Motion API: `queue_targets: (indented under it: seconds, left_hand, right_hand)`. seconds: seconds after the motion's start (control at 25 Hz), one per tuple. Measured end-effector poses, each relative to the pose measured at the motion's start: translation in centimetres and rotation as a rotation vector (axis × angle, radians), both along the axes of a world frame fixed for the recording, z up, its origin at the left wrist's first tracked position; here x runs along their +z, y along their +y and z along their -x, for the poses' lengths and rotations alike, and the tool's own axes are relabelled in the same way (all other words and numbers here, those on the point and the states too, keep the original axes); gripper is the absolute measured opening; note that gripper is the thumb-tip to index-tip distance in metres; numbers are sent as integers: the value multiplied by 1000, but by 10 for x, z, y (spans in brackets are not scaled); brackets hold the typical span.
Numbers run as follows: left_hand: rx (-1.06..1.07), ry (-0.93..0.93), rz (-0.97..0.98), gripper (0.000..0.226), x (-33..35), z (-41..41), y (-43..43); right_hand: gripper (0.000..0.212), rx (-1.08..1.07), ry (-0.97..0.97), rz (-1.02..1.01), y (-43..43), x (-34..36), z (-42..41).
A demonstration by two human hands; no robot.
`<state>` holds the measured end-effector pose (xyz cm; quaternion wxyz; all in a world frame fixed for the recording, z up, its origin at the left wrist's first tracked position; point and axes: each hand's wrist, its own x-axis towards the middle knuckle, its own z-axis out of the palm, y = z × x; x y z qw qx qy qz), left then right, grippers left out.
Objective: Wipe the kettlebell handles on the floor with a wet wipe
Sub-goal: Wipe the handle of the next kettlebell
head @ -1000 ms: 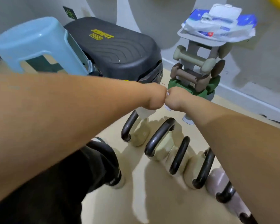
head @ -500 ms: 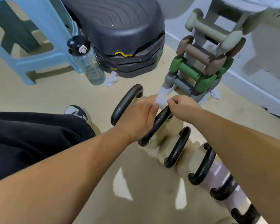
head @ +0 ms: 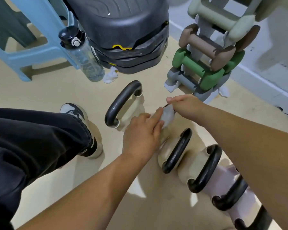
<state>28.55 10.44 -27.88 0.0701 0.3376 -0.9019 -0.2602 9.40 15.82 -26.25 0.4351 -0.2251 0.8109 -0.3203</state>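
Beige gym flooring (head: 45,90) meets a pale wall at right, with a row of kettlebells running diagonally from centre toward the lower right. Left to right: one light-blue plastic stool (head: 32,47); one clear water bottle (head: 83,55) with a black cap, standing just beside the stool leg; one crumpled used wipe (head: 110,75) on the floor near the bottle; one black stacked step platform (head: 126,34); one dumbbell rack (head: 211,52) carrying four visible dumbbells, namely one pale green, one brown, one green and one grey. Kettlebell handles in view: six black loops, the first (head: 121,103) standing uncovered, the second hidden beneath the hands, further ones (head: 177,151) trailing toward the corner. Change noted: half a second ago both hands were stretching the wet wipe (head: 168,114) just above the second handle; now the left hand (head: 142,135) has come down over that handle, fingers curved onto the wipe, while the right hand (head: 184,103) pinches the wipe's far edge. Judgement: wiping of the second handle is beginning, and whether the first is already clean cannot be told. One sneaker (head: 76,113) and one dark trouser leg occupy the left.
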Motion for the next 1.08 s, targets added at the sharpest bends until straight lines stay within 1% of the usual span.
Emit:
queue_targets:
  seconds: [0.04,0.12,0.2,0.24,0.32,0.36,0.44,0.52,0.56,0.64,0.72,0.76,0.84,0.92,1.0,1.08]
  left_hand:
    - [5,-59,42,47,2,-3,5]
    - [39,-175,40,49,6,3,11]
    - [11,-297,110,48,9,23,10]
    - [-17,-343,127,43,9,39,5]
    - [-101,-447,40,31,9,80,-14]
    - [-162,-505,-12,30,12,98,-20]
    - [-246,-584,-20,40,15,118,-24]
    - [-235,-517,-28,49,17,110,-18]
    - [-201,-447,-33,52,16,95,-14]
    - [-138,-299,6,53,9,51,-3]
    - [-56,-144,24,53,-1,0,7]
    - [-21,-96,6,54,-5,-22,14]
    - [6,-96,-14,55,-8,-44,24]
    - [21,-143,4,54,-4,-30,20]
    - [-6,-226,13,49,6,8,5]
    - [-126,-414,-51,46,10,52,-15]
  right_hand:
    - [27,-4,-22,13,1,-3,0]
    - [20,-15,-44,21,3,-6,2]
    - [17,24,-17,-28,-1,-9,6]
    - [17,24,-2,-67,-4,-9,8]
    - [21,-48,-10,-102,-6,-8,12]
    - [27,-81,-24,-82,-5,-6,13]
    - [44,-88,-34,-68,-2,-2,11]
    - [52,-74,-31,-96,1,-1,6]
    - [50,-71,-26,-103,1,-1,4]
    - [38,-73,10,-118,-1,3,2]
    - [36,-14,62,-139,-3,4,-1]
    - [37,34,88,-133,-2,5,-3]
    - [40,111,104,-132,1,6,-10]
    - [43,138,101,-131,1,0,-14]
    - [42,149,108,-104,0,-2,-16]
    - [46,140,84,-87,-3,0,-14]
